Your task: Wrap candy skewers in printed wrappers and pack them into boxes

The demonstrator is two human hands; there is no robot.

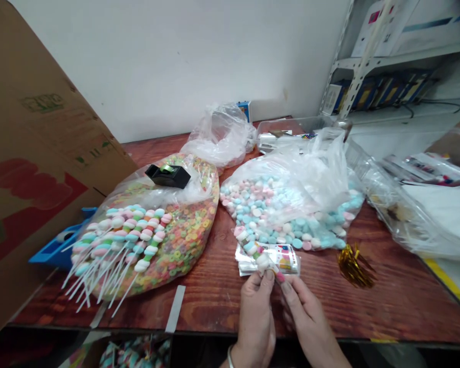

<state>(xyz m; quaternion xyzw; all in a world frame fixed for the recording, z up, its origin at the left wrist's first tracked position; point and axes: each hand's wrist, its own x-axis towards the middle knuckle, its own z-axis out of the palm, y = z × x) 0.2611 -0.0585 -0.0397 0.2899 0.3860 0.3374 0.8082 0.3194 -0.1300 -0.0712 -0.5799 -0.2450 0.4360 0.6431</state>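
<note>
Left hand and right hand pinch the lower end of a candy skewer between thumbs and fingers; its rounded pieces, whitish, pink and pale blue with some green, slant over the packet stack. Behind that stack sits a clear bag of pastel candies.

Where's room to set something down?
Bare table lies between the bag of rings and the left hand, and right of the right hand, in front of the gold tinsel. Crowded: beyond the hands, with packets and the marshmallow bag; left, marshmallow sticks on the bag of rings.
</note>
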